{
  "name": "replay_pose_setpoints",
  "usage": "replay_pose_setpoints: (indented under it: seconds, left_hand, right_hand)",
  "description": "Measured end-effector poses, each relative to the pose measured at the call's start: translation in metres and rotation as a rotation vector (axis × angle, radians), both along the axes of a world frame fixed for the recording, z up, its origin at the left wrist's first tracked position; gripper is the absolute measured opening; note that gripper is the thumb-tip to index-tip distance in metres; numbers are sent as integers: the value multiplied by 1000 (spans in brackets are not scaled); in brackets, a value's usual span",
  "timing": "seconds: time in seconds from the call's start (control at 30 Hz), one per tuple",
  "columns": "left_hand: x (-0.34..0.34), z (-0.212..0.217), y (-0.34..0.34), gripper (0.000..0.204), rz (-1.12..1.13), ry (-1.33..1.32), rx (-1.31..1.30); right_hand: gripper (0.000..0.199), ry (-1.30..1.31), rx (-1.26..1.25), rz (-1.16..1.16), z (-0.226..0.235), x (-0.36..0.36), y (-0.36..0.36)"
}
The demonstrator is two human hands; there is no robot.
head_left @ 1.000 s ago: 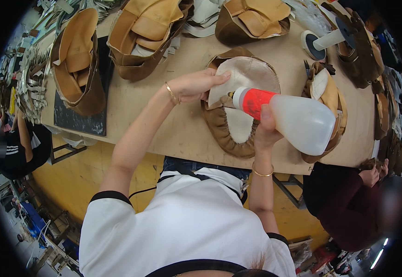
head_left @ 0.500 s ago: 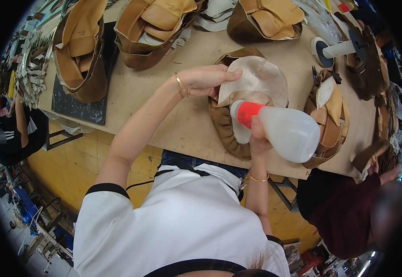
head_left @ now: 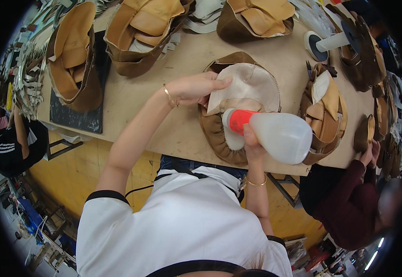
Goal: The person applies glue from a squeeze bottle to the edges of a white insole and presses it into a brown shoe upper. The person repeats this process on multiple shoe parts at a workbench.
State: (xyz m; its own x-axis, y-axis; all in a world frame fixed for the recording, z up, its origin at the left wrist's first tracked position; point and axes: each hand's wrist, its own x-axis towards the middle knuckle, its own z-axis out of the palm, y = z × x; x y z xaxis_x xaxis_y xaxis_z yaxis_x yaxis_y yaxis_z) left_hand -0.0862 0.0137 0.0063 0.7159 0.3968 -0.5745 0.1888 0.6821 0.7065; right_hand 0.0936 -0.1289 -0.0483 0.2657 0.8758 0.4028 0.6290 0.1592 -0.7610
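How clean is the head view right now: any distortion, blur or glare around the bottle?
Head view: strong fisheye bends the worktable edge, black vignette rings the rim; the squeeze bottle and both hands look sharp, evenly lit, without glare; the far right edge is dim and blurred.

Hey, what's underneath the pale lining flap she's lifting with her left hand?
Under the pale lining flap, lifted by the left hand, sits brown leather piece; the right hand tips a squeeze bottle there. The bottle's nozzle tip is hidden.

Pale wooden workbench [head_left: 145,99], yellow floor [head_left: 67,177] below. Tan-and-brown leather shoe uppers: far left [head_left: 74,60], top centre [head_left: 143,30], top right [head_left: 256,18], right edge [head_left: 325,113]. White round-based post stand [head_left: 323,44] top right. Dark mat [head_left: 74,117] at left edge.
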Motion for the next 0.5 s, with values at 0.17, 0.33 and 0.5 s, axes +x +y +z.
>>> replay_pose_setpoints:
  seconds: [0.17, 0.33, 0.5]
  left_hand:
    - [9, 17, -1, 38, -125, 291, 414]
    - [24, 15, 16, 38, -298, 327, 583]
    - [24, -4, 6, 39, 222, -125, 27]
  right_hand:
    - [73, 266, 140, -77, 26, 10, 12]
    - [68, 287, 217, -79, 30, -1, 31]
    - [57, 90, 157, -33, 25, -2, 29]
